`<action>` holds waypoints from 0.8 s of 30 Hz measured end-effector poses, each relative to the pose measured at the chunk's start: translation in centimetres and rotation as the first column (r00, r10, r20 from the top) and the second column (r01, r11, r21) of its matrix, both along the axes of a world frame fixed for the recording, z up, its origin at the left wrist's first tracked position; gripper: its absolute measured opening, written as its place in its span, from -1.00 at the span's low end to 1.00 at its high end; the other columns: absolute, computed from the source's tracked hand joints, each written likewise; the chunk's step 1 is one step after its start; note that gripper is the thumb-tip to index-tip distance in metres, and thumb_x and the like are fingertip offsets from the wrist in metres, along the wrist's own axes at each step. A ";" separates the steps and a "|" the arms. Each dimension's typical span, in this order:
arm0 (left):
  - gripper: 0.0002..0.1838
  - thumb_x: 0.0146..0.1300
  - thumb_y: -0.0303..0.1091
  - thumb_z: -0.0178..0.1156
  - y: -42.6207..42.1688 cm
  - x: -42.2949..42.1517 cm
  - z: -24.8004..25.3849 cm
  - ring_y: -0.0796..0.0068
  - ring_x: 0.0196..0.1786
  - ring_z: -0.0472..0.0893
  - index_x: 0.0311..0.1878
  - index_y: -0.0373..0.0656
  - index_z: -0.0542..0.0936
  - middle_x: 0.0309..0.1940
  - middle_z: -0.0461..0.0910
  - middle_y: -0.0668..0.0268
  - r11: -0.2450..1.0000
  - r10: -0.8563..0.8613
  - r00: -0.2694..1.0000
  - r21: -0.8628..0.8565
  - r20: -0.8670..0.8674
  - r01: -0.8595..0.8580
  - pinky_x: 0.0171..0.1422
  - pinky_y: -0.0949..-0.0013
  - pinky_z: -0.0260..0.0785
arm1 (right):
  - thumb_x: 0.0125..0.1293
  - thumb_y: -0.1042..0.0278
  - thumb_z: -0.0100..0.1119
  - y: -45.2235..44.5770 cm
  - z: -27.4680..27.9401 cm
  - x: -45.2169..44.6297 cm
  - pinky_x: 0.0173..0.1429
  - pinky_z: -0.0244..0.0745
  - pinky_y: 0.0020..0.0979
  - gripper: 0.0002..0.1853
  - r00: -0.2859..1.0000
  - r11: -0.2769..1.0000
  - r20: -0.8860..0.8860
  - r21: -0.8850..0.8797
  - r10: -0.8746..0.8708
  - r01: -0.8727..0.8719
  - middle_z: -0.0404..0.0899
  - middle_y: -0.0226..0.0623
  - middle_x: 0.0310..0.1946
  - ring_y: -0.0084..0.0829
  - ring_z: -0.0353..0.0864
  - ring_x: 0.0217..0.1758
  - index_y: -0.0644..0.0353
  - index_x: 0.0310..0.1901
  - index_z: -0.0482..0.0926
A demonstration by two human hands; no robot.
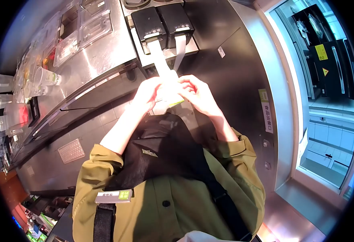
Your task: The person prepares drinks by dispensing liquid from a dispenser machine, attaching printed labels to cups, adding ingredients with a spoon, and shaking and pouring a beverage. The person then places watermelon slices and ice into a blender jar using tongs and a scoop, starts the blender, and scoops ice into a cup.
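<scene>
Two black label or receipt printers [148,25] stand side by side at the top, and long white paper strips [157,54] hang from their front slots toward my hands. My left hand [148,94] and my right hand [196,93] have curled fingers on either side of a bright white item with a green edge [169,89]. Glare washes out its surface, so I cannot make out whether it is paper or a cup. The lower end of the strip overlaps it between my fingers.
A steel counter [104,52] on the left carries clear lidded containers [94,30] and white paper cups [48,76]. More cups line the far left. To the right, a steel-framed opening [284,80] shows a black appliance [334,68]. A drain cover [71,151] lies on the floor.
</scene>
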State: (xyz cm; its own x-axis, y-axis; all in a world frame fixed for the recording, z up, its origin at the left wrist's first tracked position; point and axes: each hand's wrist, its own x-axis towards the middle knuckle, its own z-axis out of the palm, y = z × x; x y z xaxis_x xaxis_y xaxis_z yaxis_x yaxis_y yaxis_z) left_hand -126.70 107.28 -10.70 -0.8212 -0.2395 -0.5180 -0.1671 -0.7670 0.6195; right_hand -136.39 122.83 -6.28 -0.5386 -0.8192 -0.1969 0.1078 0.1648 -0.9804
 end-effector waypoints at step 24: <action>-0.71 0.19 -0.32 0.10 -0.5 0.3 1.5 0.54 -0.22 0.53 -0.10 -0.32 0.51 -0.25 0.54 0.27 1.000 -0.013 0.992 -0.008 -0.125 0.012 -0.10 0.48 0.40 | -0.09 0.40 0.30 -3.1 -1.4 -0.5 -0.13 0.38 -0.39 -0.75 0.323 0.993 -0.939 -0.114 -0.116 0.026 0.43 -0.29 -0.27 -0.31 0.45 -0.20 0.09 -0.28 0.56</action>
State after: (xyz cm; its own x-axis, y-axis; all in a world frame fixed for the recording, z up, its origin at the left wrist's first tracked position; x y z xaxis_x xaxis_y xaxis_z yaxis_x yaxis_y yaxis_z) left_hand -126.44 106.79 -9.24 -0.8825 -0.2322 -0.4090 -0.0972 -0.7608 0.6416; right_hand -136.89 119.74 -7.64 -0.3815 -0.7536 0.5353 -0.8885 0.1392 -0.4373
